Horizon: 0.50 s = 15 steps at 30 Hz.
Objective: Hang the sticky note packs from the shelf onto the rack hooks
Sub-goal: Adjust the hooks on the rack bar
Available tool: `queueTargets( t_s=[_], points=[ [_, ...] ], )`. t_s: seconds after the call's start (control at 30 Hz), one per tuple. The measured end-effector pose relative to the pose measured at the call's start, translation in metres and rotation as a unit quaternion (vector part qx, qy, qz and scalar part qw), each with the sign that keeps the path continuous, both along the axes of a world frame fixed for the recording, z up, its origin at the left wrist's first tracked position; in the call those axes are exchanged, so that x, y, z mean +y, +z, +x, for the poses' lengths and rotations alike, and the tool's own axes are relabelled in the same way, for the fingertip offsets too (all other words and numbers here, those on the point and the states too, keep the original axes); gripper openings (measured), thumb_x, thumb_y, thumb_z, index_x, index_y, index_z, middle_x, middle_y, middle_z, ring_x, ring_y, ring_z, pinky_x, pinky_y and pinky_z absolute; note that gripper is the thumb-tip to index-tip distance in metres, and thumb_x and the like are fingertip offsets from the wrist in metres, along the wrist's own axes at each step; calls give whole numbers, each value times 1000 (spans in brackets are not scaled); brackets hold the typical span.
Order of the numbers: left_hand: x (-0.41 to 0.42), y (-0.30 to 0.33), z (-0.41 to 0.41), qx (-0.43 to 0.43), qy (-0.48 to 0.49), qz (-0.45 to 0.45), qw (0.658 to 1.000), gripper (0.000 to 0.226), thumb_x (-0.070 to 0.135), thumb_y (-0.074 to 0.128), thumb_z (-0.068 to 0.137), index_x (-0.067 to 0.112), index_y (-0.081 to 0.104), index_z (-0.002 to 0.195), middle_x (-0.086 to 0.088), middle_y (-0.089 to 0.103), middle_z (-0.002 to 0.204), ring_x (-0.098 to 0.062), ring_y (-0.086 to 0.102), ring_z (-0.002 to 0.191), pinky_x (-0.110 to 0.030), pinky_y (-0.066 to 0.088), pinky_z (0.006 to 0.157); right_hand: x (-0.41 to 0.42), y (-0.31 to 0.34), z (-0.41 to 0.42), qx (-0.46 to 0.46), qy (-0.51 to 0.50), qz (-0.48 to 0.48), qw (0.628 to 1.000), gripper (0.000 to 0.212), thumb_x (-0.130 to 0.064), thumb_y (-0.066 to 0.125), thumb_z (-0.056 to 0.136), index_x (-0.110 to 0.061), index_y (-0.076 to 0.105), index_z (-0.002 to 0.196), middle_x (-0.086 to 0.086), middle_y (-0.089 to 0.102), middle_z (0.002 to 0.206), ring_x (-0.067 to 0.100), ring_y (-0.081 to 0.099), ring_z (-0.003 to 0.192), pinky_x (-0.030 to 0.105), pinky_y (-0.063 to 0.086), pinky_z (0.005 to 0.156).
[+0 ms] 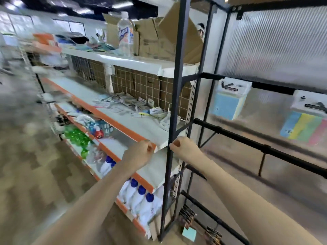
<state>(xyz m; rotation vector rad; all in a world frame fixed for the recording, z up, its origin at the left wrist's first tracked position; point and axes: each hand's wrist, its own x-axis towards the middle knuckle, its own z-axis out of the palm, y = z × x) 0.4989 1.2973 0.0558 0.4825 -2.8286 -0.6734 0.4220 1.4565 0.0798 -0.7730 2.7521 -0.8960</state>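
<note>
Both hands are raised at the black rack post (pixel 174 103). Left hand (pixel 139 154): fingers curled shut, holding nothing, at the shelf (pixel 141 126) edge left of the post. Right hand (pixel 185 149): fingers curled, just right of the post; grip on it cannot be told. Packs (pixel 155 112) lie on the shelf left of the post. Two packs (pixel 228 101) hang right of it.
</note>
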Motion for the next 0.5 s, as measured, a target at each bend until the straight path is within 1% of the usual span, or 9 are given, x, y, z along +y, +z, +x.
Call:
queueTargets(
  t_s=[0.07,0.17,0.27,0.37,0.5],
  points=[
    [-30,-8,-6,-18,8,-3,1000,24,26,43,96,21,63,107,-2,66,100,-25,62,97,-42,51,83,-36,-7,-8,3,27,9,1000,24,-36,51,93,-14,59,89,11,66,97,28,62,92,31,46,72],
    [-77,-19,-20,-40,33,-29,998,32,26,37,98,19,58,122,-4,64,109,-25,60,102,-39,50,85,-91,-17,-26,12,55,10,998,21,-35,51,93,-15,57,90,11,66,100,29,61,94,30,44,71],
    [-125,-24,-43,-50,43,-48,997,31,23,37,98,15,55,121,-5,65,112,-25,61,100,-40,51,85,-146,-26,-50,32,56,16,998,26,-35,50,93,-12,58,100,10,64,105,29,58,99,34,47,78],
    [-169,-22,-65,-57,57,-53,995,30,24,37,98,16,55,121,-6,66,110,-27,65,92,-42,53,81,-194,-33,-78,42,51,9,998,28,-35,48,93,-12,58,105,9,64,110,27,57,100,33,44,75],
    [-217,-25,-91,-67,45,-74,994,28,25,40,97,18,52,122,-6,63,115,-26,61,102,-39,52,83,-249,-40,-114,25,48,20,998,31,-33,46,94,-11,56,113,10,59,119,29,53,110,36,45,85]
  ],
)
